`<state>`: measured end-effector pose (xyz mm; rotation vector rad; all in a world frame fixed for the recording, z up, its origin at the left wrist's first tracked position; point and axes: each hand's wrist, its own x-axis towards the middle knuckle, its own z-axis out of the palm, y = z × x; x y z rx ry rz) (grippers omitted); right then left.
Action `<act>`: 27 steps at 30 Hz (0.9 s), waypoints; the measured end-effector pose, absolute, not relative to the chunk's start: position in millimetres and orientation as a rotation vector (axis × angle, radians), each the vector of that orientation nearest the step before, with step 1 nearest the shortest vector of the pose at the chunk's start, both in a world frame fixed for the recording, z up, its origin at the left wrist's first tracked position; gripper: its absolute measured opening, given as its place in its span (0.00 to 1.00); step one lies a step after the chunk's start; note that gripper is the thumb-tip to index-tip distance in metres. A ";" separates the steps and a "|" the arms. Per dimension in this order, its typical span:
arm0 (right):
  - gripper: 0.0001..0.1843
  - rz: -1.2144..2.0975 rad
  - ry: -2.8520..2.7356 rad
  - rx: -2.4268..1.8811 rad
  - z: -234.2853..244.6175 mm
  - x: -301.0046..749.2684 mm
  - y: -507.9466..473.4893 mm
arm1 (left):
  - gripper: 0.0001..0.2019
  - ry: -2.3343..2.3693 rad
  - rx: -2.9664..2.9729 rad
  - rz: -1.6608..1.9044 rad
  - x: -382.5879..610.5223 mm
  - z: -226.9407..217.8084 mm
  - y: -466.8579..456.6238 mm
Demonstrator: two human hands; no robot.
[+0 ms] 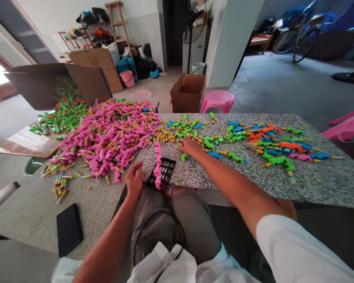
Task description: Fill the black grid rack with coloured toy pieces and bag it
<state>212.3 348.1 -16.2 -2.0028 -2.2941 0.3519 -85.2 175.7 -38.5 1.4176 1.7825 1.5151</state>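
Note:
My right hand (191, 147) reaches over the granite-look tabletop, fingers closed at small yellow-and-red pieces (168, 135); what the fingertips hold is hidden. My left hand (134, 179) is beside the near right edge of a large heap of pink plastic pieces with yellow ends (106, 137). Its fingers are loosely bent and apart, with nothing visible in them. Between my hands a line of pink pieces (157, 163) lies partly over a black plastic grid (166, 173) at the table edge. Green and blue pieces (209, 144) are scattered just right of my right hand.
Green, blue and orange pieces (268, 143) spread to the right on the tabletop (321, 188). A tipped cardboard box (35, 88) with green pieces stands at left. A black phone-like slab (69, 230) lies near left. Beyond are an open carton (187, 94) and a pink stool (218, 98).

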 end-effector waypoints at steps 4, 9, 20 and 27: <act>0.15 0.476 -2.192 -2.005 -24.2 209.9 355.3 | 0.10 1.738 1.328 1.956 -52.1 33.4 135.0; 0.12 0.619 -1.872 -1.905 -32.7 234.9 339.2 | 0.12 1.400 1.838 1.321 49.4 70.1 131.7; 0.18 1.233 -1.159 -1.369 -21.4 307.1 192.4 | 0.14 2.044 2.111 0.448 145.5 -22.0 252.0; 0.23 1.173 -1.066 -1.280 -19.1 324.1 148.0 | 0.16 1.697 2.393 0.559 135.9 -27.1 201.4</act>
